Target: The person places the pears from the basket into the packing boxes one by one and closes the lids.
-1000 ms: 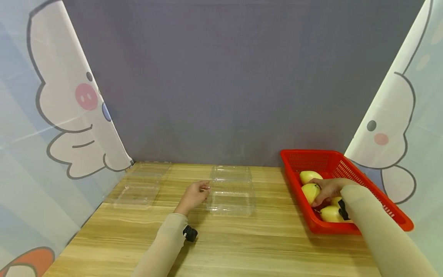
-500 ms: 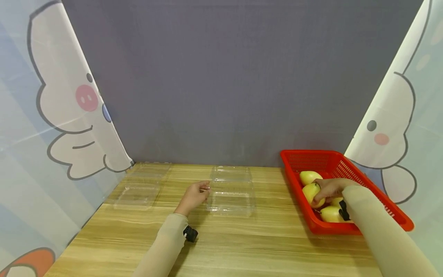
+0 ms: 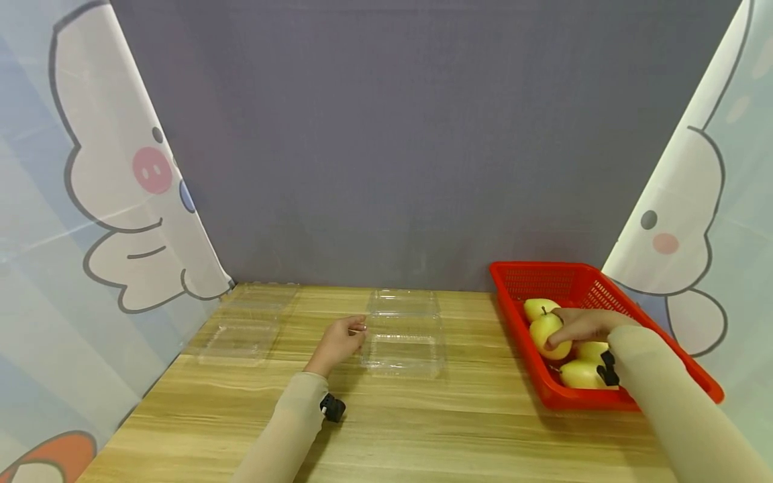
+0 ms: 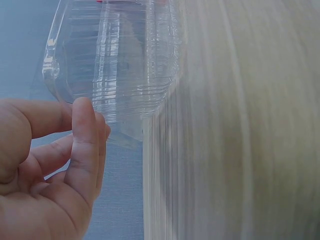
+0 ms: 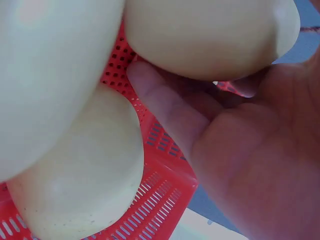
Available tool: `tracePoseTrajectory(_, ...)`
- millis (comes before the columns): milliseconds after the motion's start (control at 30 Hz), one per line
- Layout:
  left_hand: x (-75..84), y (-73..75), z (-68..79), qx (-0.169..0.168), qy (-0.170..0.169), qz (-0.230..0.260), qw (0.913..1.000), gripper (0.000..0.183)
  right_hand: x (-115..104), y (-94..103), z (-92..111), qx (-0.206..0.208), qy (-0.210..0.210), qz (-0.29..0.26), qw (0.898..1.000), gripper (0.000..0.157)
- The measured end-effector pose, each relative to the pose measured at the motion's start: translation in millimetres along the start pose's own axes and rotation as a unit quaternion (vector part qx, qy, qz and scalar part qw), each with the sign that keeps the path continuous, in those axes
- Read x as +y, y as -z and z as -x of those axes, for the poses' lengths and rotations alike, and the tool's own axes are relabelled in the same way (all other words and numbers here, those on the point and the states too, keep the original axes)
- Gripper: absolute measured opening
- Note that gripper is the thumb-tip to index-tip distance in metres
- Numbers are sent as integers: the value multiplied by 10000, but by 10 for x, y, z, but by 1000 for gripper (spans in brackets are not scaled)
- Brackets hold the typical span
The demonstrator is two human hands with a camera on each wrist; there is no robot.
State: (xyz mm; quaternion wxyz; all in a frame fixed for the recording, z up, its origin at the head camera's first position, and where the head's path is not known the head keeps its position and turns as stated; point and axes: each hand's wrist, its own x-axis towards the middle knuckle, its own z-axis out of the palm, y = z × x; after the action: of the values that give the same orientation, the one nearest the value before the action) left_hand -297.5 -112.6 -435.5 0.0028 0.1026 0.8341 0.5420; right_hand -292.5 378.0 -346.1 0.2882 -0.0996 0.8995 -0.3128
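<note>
My right hand grips a yellow pear by its side, stem upward, inside the red basket. In the right wrist view the fingers curl beneath the held pear, with two others close by. Several more pears lie in the basket around it. At the middle of the table, my left hand pinches the left edge of a clear plastic clamshell box that stands with its lid raised at the back. Thumb and fingertips meet at the box's corner in the left wrist view.
Another clear clamshell box, also opened, sits at the left on the wooden table. A grey cloth hangs behind the table, and printed curtains close off both sides.
The right hand has raised the pear slightly and tipped it so that its stem points up, shifting a little to the right. The left hand and boxes have stayed put.
</note>
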Motion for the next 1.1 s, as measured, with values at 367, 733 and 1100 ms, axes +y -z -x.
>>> tracePoseTrajectory(367, -16, -8, 9, -4, 30, 20, 10000, 46, -56, -23, 70, 867, 775, 1204, 9859, 89)
tracePoseTrajectory(733, -8, 1, 8, -23, 62, 25, 10000, 47, -258, -127, 82, 1595, 1080, 1259, 9732, 65)
tracePoseTrajectory(1100, -4, -18, -2, -1, -5, 114, 9999, 45, -420, -109, 141, 2069, 1188, 1396, 9610, 62)
